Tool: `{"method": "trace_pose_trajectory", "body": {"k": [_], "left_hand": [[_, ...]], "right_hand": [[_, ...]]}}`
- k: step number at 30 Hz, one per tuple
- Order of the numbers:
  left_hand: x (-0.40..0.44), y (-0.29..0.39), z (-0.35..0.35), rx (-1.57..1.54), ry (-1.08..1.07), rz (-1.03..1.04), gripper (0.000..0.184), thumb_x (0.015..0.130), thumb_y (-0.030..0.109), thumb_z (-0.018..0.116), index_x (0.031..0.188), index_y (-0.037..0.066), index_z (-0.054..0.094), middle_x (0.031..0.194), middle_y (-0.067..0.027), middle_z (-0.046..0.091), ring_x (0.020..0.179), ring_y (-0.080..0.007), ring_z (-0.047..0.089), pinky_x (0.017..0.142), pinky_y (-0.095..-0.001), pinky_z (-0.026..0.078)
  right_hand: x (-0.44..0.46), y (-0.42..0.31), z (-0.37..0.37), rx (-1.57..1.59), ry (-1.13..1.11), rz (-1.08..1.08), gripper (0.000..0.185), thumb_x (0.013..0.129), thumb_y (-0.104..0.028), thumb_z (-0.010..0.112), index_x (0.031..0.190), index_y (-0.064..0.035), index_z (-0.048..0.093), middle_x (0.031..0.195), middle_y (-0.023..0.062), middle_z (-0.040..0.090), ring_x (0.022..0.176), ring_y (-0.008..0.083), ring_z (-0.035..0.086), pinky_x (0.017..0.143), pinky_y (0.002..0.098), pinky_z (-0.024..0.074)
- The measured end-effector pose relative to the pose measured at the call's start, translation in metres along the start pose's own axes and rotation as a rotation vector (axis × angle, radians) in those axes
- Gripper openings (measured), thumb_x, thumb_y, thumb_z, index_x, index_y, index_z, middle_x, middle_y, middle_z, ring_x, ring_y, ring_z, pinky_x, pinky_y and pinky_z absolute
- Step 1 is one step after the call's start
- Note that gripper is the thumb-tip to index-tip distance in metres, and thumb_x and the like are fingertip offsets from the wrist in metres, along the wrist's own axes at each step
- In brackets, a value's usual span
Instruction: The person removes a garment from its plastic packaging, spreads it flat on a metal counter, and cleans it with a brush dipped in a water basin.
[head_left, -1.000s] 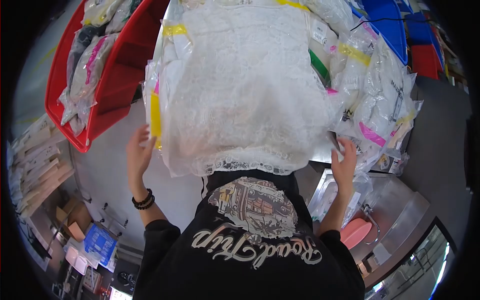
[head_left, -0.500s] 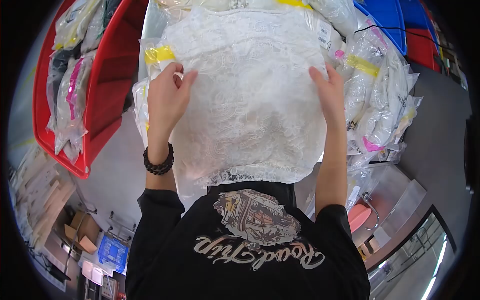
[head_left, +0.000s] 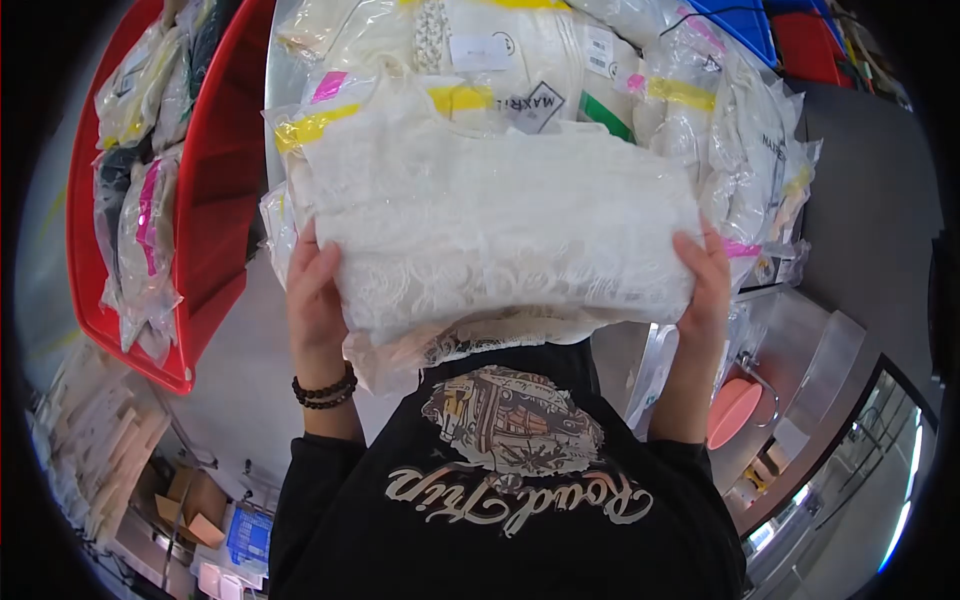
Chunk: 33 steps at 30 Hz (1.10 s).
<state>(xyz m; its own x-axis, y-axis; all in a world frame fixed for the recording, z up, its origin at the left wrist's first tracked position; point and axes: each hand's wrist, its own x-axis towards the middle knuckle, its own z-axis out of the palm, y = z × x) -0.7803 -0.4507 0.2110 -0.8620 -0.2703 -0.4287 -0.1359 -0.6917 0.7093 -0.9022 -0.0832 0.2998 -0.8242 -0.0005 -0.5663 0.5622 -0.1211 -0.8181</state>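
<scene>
I have the white lace cloth (head_left: 510, 230) by its two sides. My left hand (head_left: 318, 290) is bent nearly closed on its left side, with the thumb on top. My right hand (head_left: 705, 280) is bent the same way on its right side. I cannot see all my fingers, because some are behind the cloth. The cloth is in front of my black shirt (head_left: 480, 560), and its near edge hangs loose and wavy. Its far edge is over part of the plastic bags (head_left: 600, 50). I cannot tell if they touch.

To the left of the cloth is a big red bin (head_left: 215, 210) with more bags in it. A grey gap shows between its rim and my left hand, so there is some room there. To the right of the cloth, a pile of bags (head_left: 755, 170) comes close to my right hand, so that side is tighter. A blue bin (head_left: 738, 28) is past the cloth, far off and to the right.
</scene>
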Motion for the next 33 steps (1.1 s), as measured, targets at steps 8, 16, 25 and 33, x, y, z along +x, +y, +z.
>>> {"method": "trace_pose_trajectory", "body": {"k": [8, 16, 25, 33], "left_hand": [[0.02, -0.031, 0.002, 0.08, 0.054, -0.431, 0.052, 0.099, 0.026, 0.056, 0.141, -0.004, 0.048, 0.133, -0.0208, 0.059, 0.114, -0.0256, 0.06, 0.095, -0.0308, 0.048], [0.029, -0.019, 0.035, 0.556, -0.041, -0.234, 0.05, 0.093, 0.017, 0.06, 0.136, -0.006, 0.05, 0.124, -0.0199, 0.063, 0.103, -0.0238, 0.064, 0.085, -0.0296, 0.052], [-0.147, -0.038, -0.004, -0.227, -0.172, 0.012, 0.071, 0.07, -0.004, 0.054, 0.141, -0.003, 0.048, 0.13, -0.0198, 0.062, 0.11, -0.0331, 0.062, 0.098, -0.0386, 0.049], [-0.238, -0.141, -0.016, -0.232, -0.204, 0.203, 0.077, 0.069, 0.001, 0.052, 0.145, 0.004, 0.046, 0.139, -0.0189, 0.057, 0.12, -0.0364, 0.058, 0.105, -0.0442, 0.044]], "right_hand": [[0.025, 0.077, -0.018, -0.029, -0.1, 0.229, 0.039, 0.092, -0.012, 0.063, 0.126, 0.0038, 0.054, 0.105, 0.0094, 0.065, 0.088, 0.0147, 0.063, 0.075, 0.0218, 0.0504], [0.048, 0.073, -0.005, -0.258, -0.26, -0.018, 0.045, 0.085, -0.008, 0.056, 0.128, 0.0033, 0.056, 0.108, 0.0087, 0.067, 0.085, 0.0135, 0.06, 0.071, 0.0206, 0.0476], [-0.052, 0.137, -0.159, 0.505, -0.843, -0.149, 0.061, 0.087, -0.015, 0.056, 0.145, 0.0031, 0.045, 0.139, 0.0171, 0.057, 0.121, 0.029, 0.057, 0.103, 0.0347, 0.0436], [-0.079, 0.173, -0.113, 0.445, -0.864, -0.038, 0.065, 0.091, -0.015, 0.053, 0.152, -0.0035, 0.038, 0.152, 0.0176, 0.043, 0.13, 0.0289, 0.051, 0.111, 0.0361, 0.0367]]}}
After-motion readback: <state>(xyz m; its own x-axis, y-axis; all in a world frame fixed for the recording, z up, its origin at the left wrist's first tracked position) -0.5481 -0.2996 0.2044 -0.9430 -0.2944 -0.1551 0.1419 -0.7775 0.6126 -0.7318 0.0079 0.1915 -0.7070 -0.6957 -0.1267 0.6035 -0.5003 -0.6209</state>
